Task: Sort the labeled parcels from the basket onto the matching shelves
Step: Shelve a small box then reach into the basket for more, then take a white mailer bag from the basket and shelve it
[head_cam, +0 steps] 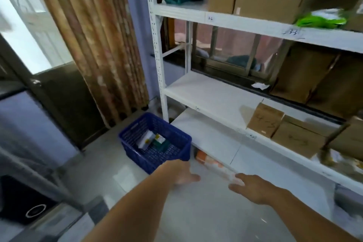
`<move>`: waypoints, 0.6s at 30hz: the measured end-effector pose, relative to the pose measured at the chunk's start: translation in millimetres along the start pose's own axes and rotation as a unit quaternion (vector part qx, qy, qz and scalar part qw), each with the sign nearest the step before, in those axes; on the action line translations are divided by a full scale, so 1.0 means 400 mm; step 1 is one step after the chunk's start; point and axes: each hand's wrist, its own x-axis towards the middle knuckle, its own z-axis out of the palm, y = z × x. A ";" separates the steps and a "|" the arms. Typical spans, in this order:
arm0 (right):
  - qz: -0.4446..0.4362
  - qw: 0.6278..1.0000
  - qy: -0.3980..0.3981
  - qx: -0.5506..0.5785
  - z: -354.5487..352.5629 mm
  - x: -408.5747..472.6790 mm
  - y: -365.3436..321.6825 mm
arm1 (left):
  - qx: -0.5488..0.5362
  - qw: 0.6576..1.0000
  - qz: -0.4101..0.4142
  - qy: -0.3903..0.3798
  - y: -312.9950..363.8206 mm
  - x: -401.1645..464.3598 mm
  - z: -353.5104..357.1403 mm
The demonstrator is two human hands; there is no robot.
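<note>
The white shelving (216,92) carries faint, blurred labels, so a parcel could land on the wrong shelf. The blue basket (176,137) sits on the floor holding the remaining parcels (151,140). Left hand (182,173) and right hand (253,188) reach out spread and empty.

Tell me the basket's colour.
Blue; the basket sits on the floor beside the shelving, seen in the head view.

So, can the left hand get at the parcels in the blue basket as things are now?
Probably yes. The left hand is empty and open, just at the near rim of the blue basket. The basket has no lid, and nothing lies over the parcels inside.
</note>
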 end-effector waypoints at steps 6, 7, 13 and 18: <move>-0.055 0.997 -0.037 -0.031 0.033 0.157 -0.227 | -0.053 0.998 -0.043 0.000 -0.278 0.008 0.022; -0.059 0.997 -0.044 -0.038 0.036 0.182 -0.258 | -0.062 0.997 -0.049 -0.002 -0.320 0.012 0.026; -0.071 0.993 -0.058 -0.070 0.038 0.314 -0.405 | -0.068 0.994 -0.081 -0.005 -0.513 0.058 -0.007; -0.077 0.992 -0.060 -0.076 0.030 0.411 -0.490 | -0.067 0.995 -0.078 -0.010 -0.605 0.120 -0.041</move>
